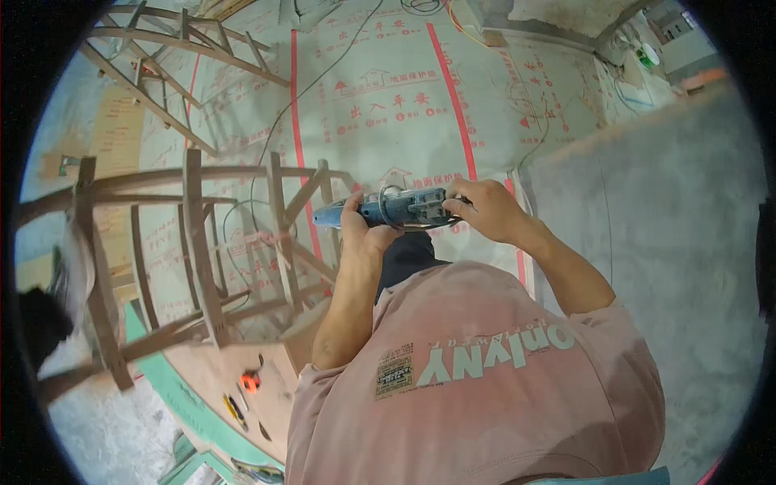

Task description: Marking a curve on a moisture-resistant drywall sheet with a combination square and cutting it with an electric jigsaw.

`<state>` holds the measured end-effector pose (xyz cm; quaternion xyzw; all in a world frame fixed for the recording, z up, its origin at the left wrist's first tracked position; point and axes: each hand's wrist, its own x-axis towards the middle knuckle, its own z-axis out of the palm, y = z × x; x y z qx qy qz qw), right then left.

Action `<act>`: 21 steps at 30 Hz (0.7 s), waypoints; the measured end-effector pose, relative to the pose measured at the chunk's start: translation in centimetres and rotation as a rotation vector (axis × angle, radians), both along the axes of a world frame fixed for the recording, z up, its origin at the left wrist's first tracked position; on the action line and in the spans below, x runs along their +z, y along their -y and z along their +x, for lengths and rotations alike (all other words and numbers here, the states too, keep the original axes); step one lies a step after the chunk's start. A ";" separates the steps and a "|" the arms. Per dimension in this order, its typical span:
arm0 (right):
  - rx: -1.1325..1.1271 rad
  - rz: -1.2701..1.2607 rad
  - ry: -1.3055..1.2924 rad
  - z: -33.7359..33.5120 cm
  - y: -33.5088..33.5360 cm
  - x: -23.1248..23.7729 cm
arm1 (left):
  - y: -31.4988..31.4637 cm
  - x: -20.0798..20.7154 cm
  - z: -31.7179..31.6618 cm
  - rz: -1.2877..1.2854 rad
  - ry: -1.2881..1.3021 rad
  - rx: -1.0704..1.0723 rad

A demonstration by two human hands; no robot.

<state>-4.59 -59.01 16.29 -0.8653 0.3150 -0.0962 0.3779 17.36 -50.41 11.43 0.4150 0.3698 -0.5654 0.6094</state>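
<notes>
A long blue and dark grey power tool [373, 212] lies level in front of my torso. A grey cord loops round its middle; its exact kind is not clear. My left hand [362, 226] wraps round its blue body, thumb on top. At the dark, jointed right end, my right hand [485, 208] grips with bent fingers. Just left of the tool stands a curved wooden frame [198, 242] with upright slats.
Another curved wooden frame [182, 48] lies at the far left. A board [202, 372] bears an orange tape measure [251, 380] and a yellow-handled knife [234, 411]. A grey wall panel [647, 234] rises on the right. Printed protective sheeting [380, 105] covers the floor, crossed by cables.
</notes>
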 end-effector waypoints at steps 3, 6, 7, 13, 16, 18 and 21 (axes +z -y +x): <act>-0.027 0.147 -0.074 6.0 8.6 -0.2 | 8.2 -0.8 5.2 -0.097 -0.177 0.095; -0.018 0.123 -0.139 11.5 15.2 0.4 | 16.1 -1.0 10.4 -0.073 -0.137 0.155; -0.032 0.051 -0.097 13.3 17.0 0.7 | 18.4 0.5 12.5 -0.108 -0.113 0.081; 0.092 -0.354 0.198 24.8 29.6 -2.4 | 30.8 1.7 24.8 -0.222 -0.146 0.291; 0.241 -0.434 0.240 32.7 36.7 -4.2 | 35.6 1.7 31.3 -0.163 -0.076 0.411; 0.311 -0.387 0.256 38.9 40.9 -5.3 | 38.1 -1.7 36.6 -0.202 -0.019 0.535; 0.413 -0.413 0.334 48.7 45.9 -5.7 | 40.9 -0.3 43.3 -0.171 -0.025 0.657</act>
